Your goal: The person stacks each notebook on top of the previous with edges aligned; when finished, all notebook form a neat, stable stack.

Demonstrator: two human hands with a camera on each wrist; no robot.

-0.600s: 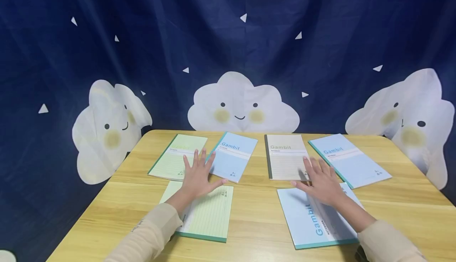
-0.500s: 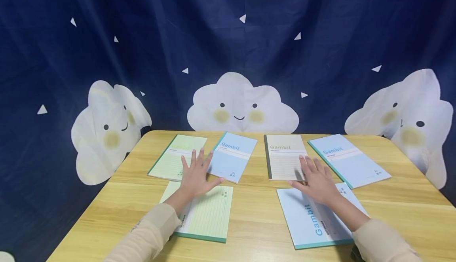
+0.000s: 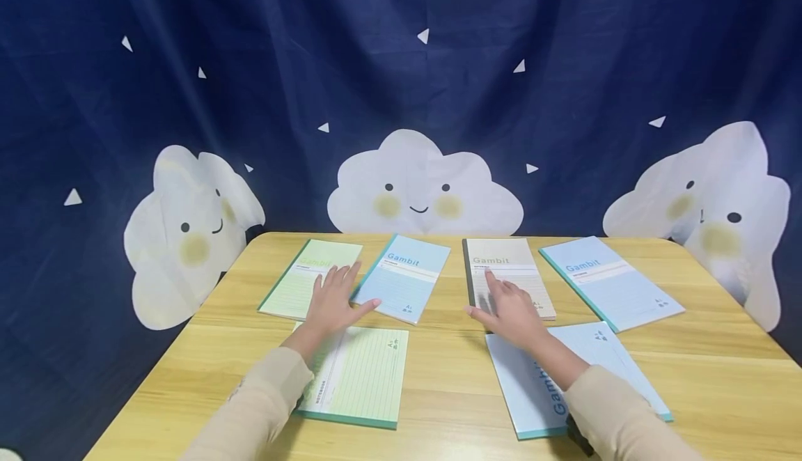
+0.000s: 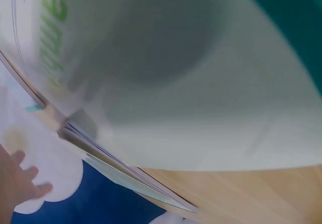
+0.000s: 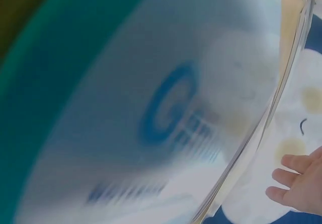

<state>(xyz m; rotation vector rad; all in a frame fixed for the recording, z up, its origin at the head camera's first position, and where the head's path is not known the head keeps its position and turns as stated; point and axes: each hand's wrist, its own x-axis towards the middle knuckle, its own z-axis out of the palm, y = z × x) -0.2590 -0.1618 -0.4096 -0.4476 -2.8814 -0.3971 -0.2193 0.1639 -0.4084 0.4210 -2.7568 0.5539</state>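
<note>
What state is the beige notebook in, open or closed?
Closed. The beige notebook lies flat on the table, its printed Gambit cover facing up and a dark spine strip along its left edge.

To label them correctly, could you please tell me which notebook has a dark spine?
The beige notebook by the right hand, the only one without a greenish spine.
</note>
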